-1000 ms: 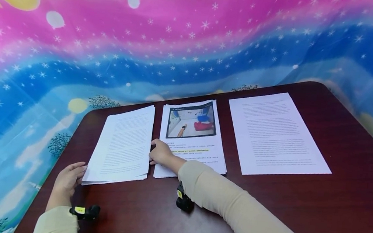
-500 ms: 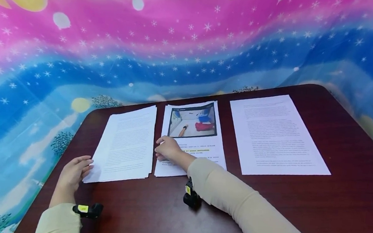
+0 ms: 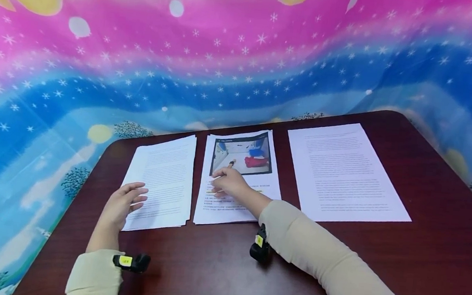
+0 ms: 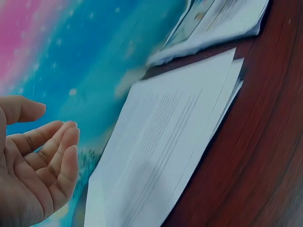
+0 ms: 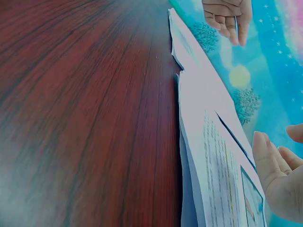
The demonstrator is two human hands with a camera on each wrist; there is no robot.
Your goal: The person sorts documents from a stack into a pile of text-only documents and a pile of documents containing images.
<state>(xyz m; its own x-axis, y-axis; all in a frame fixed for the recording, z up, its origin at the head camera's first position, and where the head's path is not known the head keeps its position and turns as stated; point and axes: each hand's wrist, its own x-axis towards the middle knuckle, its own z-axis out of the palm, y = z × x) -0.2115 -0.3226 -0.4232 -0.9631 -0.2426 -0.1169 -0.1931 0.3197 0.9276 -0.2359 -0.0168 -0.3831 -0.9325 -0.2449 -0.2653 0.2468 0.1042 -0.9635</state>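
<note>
On the left lies a stack of printed paper sheets (image 3: 162, 174), its edges slightly uneven in the left wrist view. My left hand (image 3: 123, 203) is above this stack's near left part, fingers loosely bent and holding nothing. A second stack of papers (image 3: 230, 212), topped by a colour picture and a highlighted line, lies in the middle. Over it is my right hand (image 3: 232, 184), its fingers relaxed with nothing between them. In the right wrist view both hands stand off the paper, the right hand (image 5: 279, 175) nearer the camera. A text sheet (image 3: 347, 176) lies to the right.
The papers lie on a dark reddish-brown wooden table (image 3: 208, 267) with rounded corners. Behind it hangs a pink and blue patterned cloth (image 3: 228, 48) with stars. A narrow strip of wood separates the left and middle stacks.
My right hand has moved right, from the left stack's right edge to over the middle stack. My left hand has left the left stack's edge and moved right and up over it.
</note>
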